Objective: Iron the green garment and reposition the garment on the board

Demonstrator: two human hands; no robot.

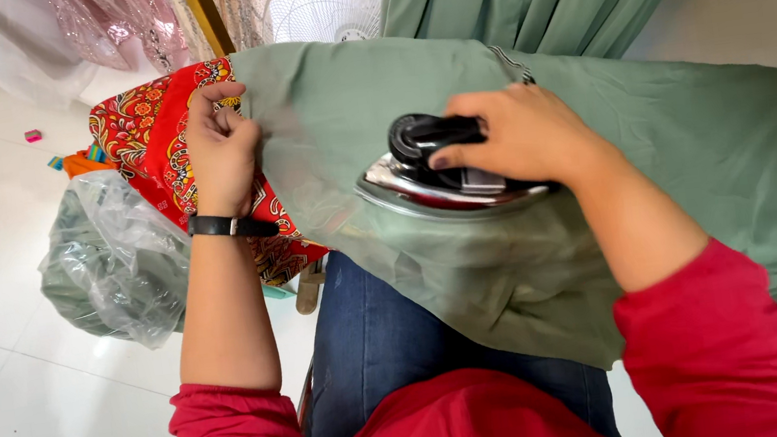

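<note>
Smooth green cloth (654, 127) under shiny metal iron (443, 182)

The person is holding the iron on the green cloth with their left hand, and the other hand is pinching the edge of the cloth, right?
Not quite. The head view shows the right hand gripping the iron on the green cloth. The left hand, the one with the black wristband, pinches the cloth's edge.
</note>
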